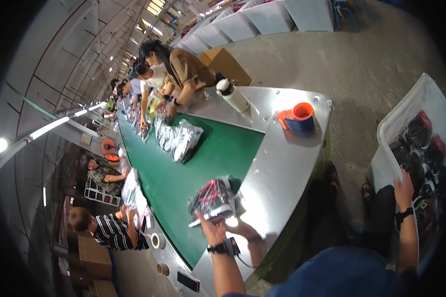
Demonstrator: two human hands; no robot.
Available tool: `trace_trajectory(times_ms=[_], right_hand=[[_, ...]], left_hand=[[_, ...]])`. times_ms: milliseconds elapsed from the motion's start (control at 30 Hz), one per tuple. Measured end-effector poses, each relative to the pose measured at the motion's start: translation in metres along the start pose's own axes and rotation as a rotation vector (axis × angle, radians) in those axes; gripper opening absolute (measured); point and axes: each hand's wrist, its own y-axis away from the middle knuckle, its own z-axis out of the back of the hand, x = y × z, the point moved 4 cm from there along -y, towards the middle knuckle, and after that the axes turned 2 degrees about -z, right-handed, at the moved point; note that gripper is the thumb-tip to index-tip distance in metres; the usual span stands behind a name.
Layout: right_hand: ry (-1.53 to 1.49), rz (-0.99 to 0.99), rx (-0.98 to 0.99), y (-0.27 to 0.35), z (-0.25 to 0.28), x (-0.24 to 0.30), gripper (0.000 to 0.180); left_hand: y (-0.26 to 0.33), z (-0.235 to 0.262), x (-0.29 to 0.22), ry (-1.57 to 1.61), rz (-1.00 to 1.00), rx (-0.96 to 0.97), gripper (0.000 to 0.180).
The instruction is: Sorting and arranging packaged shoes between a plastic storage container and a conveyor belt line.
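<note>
My left hand [214,231], with a black device strapped at the wrist, grips the near side of a bagged shoe [213,200]. The shoe is dark with red lines and a pale sole, wrapped in clear plastic. It is over the near end of the green conveyor belt [176,195], by the metal edge; some of my fingers are hidden by it. A likeness of the hand shows in the shiny metal beside it. On the right, my right hand [404,189] is closed around the rim of a white bin [385,129], which holds several dark and red bagged items [418,131].
On the metal table [282,163] are a tape dispenser [298,119], a white bottle [234,96], tape rolls [157,241] and a phone [188,281]. A silvery bag [179,138] lies farther along the belt. Co-workers [183,69] line both sides; large bins [267,19] stand behind.
</note>
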Motion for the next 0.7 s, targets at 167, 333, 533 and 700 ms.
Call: trace_trajectory(times_ms=[167,333,533,700], right_hand=[[-0.046,-0.014,-0.002,0.002,0.010,0.009,0.052],[-0.062,-0.024,0.008,0.006,0.014,0.001,0.055],[-0.188,0.040,0.030,0.010,0.014,-0.011,0.058],[-0.410,0.057,-0.049,0.003,0.032,0.019,0.041]], left_hand=[[-0.063,-0.021,0.013,-0.081,-0.025,-0.329,0.068],[-0.054,-0.057,0.019,-0.027,-0.013,-0.113,0.058],[0.018,-0.115,0.024,0.217,-0.082,0.132,0.054],[0.054,-0.167,0.039,0.307,-0.012,0.343,0.058]])
